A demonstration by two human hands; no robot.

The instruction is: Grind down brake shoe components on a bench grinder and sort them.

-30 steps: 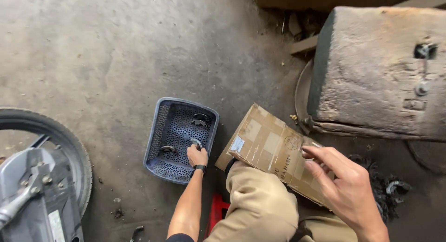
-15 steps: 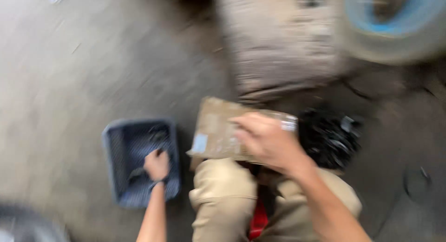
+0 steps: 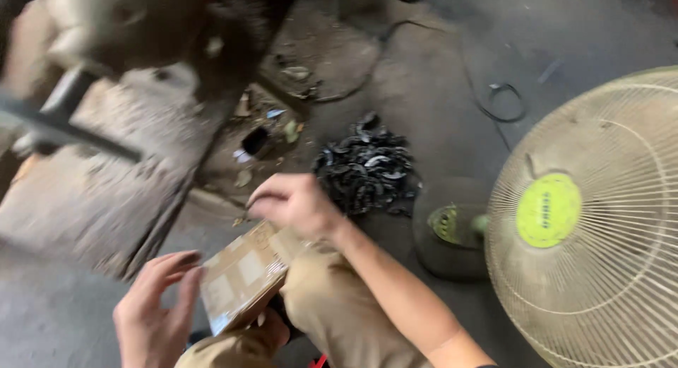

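brown cardboard box [image 3: 244, 276] between both hands

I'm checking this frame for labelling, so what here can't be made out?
- Head view: cardboard box: underside hidden by left hand and knee.
- Right hand: fingertip contents unclear, motion blur.
- Dark scrap pile: pieces too small to identify.
- Fan: cut off by frame edge.
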